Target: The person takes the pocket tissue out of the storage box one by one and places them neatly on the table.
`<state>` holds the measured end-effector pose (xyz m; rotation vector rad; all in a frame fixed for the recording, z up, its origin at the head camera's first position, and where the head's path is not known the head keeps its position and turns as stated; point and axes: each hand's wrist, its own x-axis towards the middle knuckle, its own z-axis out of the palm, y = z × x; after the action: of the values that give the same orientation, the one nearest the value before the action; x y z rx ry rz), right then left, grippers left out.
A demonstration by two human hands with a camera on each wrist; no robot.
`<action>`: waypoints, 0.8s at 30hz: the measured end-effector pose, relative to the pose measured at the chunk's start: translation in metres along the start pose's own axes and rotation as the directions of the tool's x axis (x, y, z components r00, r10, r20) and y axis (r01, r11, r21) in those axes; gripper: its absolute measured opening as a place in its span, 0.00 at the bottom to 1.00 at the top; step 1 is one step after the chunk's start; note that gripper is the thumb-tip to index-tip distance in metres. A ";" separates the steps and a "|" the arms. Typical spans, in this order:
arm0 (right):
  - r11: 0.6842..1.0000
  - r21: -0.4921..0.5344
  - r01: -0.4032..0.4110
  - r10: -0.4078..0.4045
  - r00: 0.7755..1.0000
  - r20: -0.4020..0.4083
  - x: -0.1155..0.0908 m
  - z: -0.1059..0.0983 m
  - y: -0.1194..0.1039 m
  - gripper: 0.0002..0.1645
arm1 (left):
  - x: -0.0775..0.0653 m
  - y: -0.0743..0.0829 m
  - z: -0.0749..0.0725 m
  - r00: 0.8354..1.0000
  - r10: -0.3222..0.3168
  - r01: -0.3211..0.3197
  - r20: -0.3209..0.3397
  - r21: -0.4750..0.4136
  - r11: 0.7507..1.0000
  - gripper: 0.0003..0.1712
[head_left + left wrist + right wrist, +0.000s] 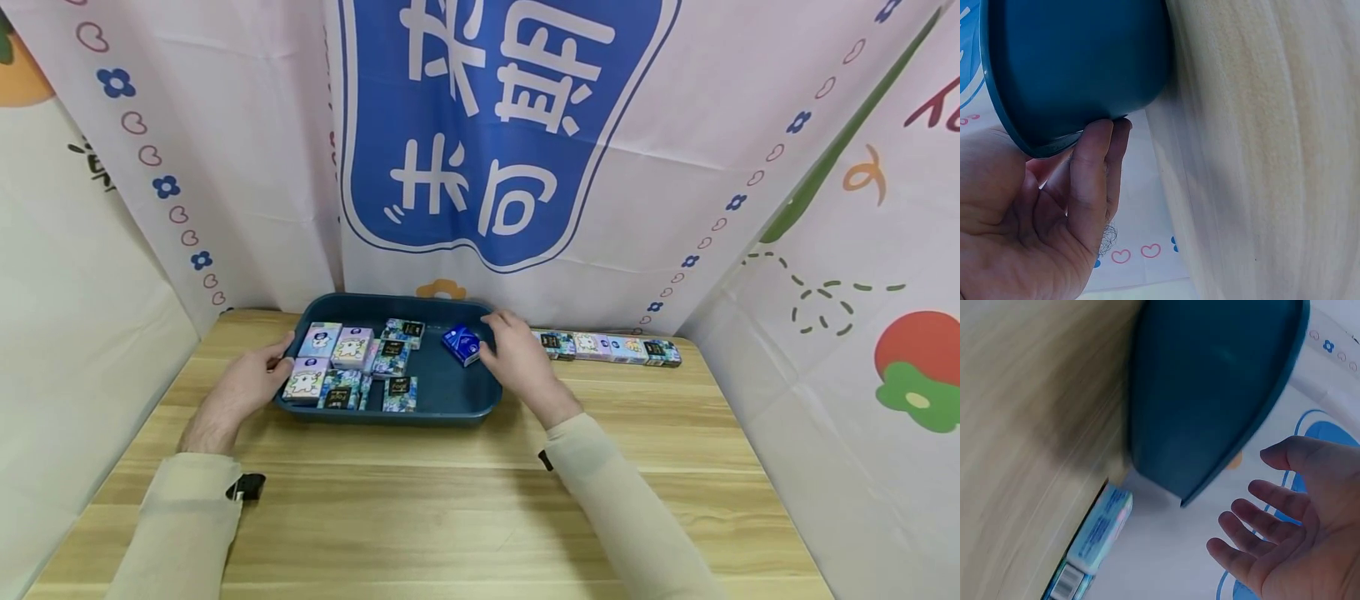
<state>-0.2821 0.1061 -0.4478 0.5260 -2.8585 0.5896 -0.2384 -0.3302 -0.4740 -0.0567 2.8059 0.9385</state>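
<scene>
A dark teal tray (pixel 442 398) stands at the back of the table. My left hand (pixel 258 377) grips its left end. In the left wrist view the fingers (pixel 1090 181) curl at the tray's rim (pixel 1054 149). Over the tray's right end is my right hand (pixel 519 354), its fingers spread and holding nothing in the right wrist view. Near its fingertips lies a dark blue pack (pixel 461 344) inside the tray. Several small packs like pocket tissues fill the tray's left half, some pastel with cartoons (pixel 304 379), others blue-green floral (pixel 392 358).
To the right of the tray, a row of similar small packs (pixel 592 344) runs along the table's back edge, its near end partly behind my right hand. Printed cloth (pixel 637 200) hangs behind and at both sides. Wooden tabletop (pixel 420 500) extends in front.
</scene>
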 end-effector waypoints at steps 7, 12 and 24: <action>0.998 -0.040 0.037 -0.036 0.999 0.028 0.009 0.015 -0.016 0.29 | 0.001 -0.001 0.001 1.000 -0.009 0.009 0.012 -0.008 1.000 0.39; 0.993 -0.099 0.062 -0.055 0.995 0.080 0.014 0.029 -0.026 0.32 | 0.001 -0.001 0.000 1.000 -0.002 0.002 0.009 -0.007 1.000 0.39; 0.985 -0.173 0.017 0.019 0.979 0.202 0.027 0.058 -0.037 0.34 | 0.001 -0.003 0.000 1.000 0.011 -0.011 0.003 -0.004 1.000 0.39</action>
<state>-0.2990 0.0421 -0.4805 0.5859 -3.0632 0.2966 -0.2390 -0.3325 -0.4755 -0.0401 2.8044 0.9452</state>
